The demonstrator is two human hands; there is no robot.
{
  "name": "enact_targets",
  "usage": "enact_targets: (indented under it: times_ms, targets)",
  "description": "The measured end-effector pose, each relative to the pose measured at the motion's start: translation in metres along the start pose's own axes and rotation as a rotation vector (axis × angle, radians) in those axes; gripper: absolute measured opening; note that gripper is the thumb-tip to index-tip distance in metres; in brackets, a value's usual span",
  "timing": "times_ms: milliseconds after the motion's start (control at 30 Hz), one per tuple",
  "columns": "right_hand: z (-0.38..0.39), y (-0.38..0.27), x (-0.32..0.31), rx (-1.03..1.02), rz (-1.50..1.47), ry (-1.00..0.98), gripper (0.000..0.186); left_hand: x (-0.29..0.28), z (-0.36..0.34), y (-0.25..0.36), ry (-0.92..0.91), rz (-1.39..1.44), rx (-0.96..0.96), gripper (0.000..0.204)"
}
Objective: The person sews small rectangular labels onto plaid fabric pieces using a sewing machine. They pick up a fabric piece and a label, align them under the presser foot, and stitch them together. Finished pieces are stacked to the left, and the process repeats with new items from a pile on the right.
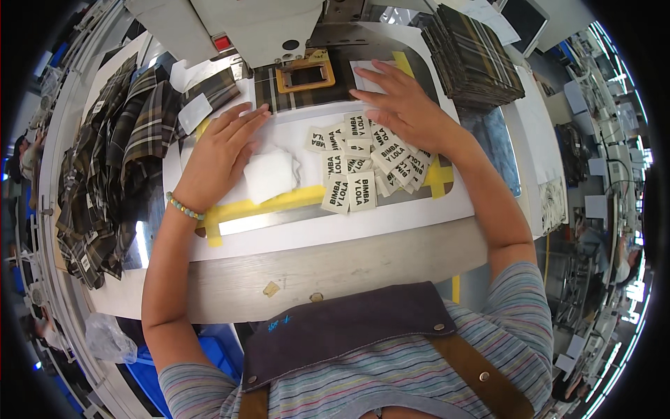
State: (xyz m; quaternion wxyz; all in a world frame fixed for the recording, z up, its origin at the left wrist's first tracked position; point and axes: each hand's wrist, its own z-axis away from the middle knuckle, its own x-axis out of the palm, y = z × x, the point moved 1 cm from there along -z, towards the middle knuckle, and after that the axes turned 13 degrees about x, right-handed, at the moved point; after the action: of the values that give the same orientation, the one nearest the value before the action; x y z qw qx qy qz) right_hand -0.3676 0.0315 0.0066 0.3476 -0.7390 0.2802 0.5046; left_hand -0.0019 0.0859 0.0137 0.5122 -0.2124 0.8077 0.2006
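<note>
My left hand (220, 153) lies with its fingers stretched out and holds nothing I can see. Beside it is a small stack of white square pieces (271, 176). My right hand (408, 108) is spread, its fingertips over the edge of a dark plaid fabric piece (269, 94) and a white sheet. Under and beside its palm lie several cream cloth labels with black lettering (362, 190), loosely heaped. A yellow rectangular clamp frame (279, 78) of a sewing machine (258, 28) rests on the plaid fabric, between and beyond my hands.
Plaid pieces (150, 129) hang in a heap at the left. A tall stack of plaid pieces (481, 63) stands at the far right. Yellow tape (279, 200) edges the white work surface (314, 234). A blue bin (213, 353) and a clear plastic bag (108, 339) are below left.
</note>
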Motion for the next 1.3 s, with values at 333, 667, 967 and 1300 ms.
enact_targets:
  times_ms: [333, 667, 967, 1300]
  targets:
    - [-0.005, 0.001, -0.004, 0.013, -0.153, -0.065, 0.047, -0.007, -0.002, 0.000, 0.090, 0.121, -0.004, 0.051]
    - [-0.004, 0.004, -0.009, -0.027, -0.144, -0.119, 0.045, -0.007, 0.005, 0.000, 0.083, 0.122, -0.050, 0.044]
    - [-0.004, 0.006, -0.013, -0.009, -0.229, -0.085, 0.048, -0.009, 0.002, -0.004, 0.135, 0.071, -0.003, 0.044]
    - [-0.002, 0.004, -0.006, -0.064, -0.040, -0.186, 0.054, -0.007, 0.003, -0.001, 0.014, 0.088, -0.011, 0.059]
